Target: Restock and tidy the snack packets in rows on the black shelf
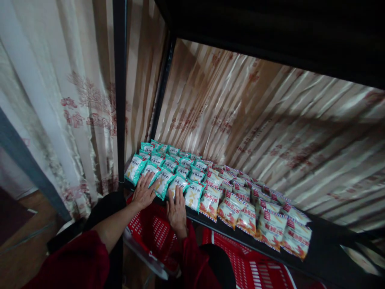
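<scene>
With your left hand (144,193) and right hand (177,212) spread over the teal bags (170,165), press lightly and evenly, so they sit straight along the shelf (326,243).

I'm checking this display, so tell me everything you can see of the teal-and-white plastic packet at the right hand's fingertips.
The teal-and-white plastic packet looks shiny and plump, with a white front, teal edges and dark printed characters. It leans back, fourth from left in the front row on the black shelf, between similar teal-edged packets. The bare right hand seems to rest on its lower front, hiding part.
</scene>
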Demonstrator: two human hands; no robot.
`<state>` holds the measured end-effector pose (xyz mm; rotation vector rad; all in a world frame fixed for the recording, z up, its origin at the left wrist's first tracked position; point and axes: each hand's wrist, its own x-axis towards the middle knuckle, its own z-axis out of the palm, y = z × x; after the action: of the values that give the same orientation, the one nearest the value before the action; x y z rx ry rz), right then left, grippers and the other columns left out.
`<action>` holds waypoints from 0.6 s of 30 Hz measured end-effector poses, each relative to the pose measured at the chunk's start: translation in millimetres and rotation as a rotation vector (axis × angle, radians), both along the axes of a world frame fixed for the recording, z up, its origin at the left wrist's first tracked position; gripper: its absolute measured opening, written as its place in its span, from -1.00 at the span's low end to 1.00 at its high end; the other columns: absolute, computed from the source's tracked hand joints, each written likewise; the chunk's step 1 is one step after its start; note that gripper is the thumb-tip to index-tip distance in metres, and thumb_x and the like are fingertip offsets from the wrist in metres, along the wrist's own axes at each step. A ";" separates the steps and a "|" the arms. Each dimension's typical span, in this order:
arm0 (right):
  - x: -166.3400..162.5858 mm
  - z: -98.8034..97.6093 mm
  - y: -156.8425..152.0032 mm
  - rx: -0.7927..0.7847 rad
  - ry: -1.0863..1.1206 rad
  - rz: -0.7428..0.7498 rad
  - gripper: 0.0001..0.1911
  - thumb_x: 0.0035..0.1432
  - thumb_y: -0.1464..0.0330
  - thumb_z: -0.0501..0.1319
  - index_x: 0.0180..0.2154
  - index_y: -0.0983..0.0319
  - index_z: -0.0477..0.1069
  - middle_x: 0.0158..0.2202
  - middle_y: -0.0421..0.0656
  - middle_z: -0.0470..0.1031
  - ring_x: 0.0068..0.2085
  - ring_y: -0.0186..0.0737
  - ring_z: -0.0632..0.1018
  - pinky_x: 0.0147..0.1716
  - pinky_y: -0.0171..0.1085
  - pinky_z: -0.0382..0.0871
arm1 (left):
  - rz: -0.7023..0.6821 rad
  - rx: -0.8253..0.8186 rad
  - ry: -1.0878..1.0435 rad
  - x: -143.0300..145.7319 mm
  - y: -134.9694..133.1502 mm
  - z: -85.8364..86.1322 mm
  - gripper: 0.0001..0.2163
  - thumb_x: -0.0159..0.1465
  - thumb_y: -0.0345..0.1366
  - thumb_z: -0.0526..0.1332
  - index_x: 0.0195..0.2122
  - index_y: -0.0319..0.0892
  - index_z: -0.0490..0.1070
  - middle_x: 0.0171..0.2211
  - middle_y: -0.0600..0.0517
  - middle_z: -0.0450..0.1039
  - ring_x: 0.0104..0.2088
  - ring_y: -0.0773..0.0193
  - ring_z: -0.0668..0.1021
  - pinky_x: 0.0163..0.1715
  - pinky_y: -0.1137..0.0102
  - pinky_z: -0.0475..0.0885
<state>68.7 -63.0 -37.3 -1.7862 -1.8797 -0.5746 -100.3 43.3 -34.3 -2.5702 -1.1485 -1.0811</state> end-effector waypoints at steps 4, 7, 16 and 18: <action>-0.7 0.2 -0.1 -0.003 0.007 -0.003 -0.43 0.25 0.49 0.02 0.28 0.23 0.07 0.39 0.05 -0.31 0.37 0.10 -0.14 0.15 0.11 0.20 | 0.007 -0.005 0.011 -0.2 -0.7 0.9 -0.48 0.19 -0.27 0.22 0.21 0.02 0.25 0.33 -0.07 -0.01 0.33 0.01 0.05 0.29 0.05 -0.10; -1.5 1.1 -0.4 0.001 0.013 -0.003 -0.43 0.26 0.49 0.00 0.28 0.22 0.06 0.39 0.04 -0.31 0.37 0.09 -0.14 0.15 0.11 0.19 | 0.004 -0.006 0.012 -0.5 -0.8 1.5 -0.49 0.20 -0.26 0.21 0.20 0.01 0.26 0.33 -0.06 -0.01 0.33 0.01 0.05 0.29 0.05 -0.11; 0.2 -2.8 2.0 0.021 0.016 0.025 -0.41 0.27 0.46 -0.01 0.31 0.20 -0.02 0.39 0.03 -0.38 0.36 0.14 -0.14 0.14 0.16 0.18 | 0.007 0.005 -0.002 -0.1 -0.6 -0.7 -0.48 0.21 -0.26 0.20 0.22 0.02 0.23 0.34 -0.07 -0.02 0.33 0.01 0.05 0.29 0.05 -0.08; 0.4 -3.2 2.4 0.027 0.012 0.028 -0.41 0.27 0.47 -0.01 0.31 0.20 -0.02 0.40 0.03 -0.38 0.36 0.14 -0.14 0.14 0.16 0.19 | 0.007 0.003 -0.004 -0.2 -0.8 -0.7 -0.49 0.21 -0.26 0.19 0.22 0.02 0.22 0.34 -0.06 -0.02 0.33 0.02 0.04 0.28 0.05 -0.06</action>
<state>69.0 -60.5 -40.5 -1.7400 -1.8773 -0.5748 -100.5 42.5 -35.0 -2.5607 -1.1551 -1.0857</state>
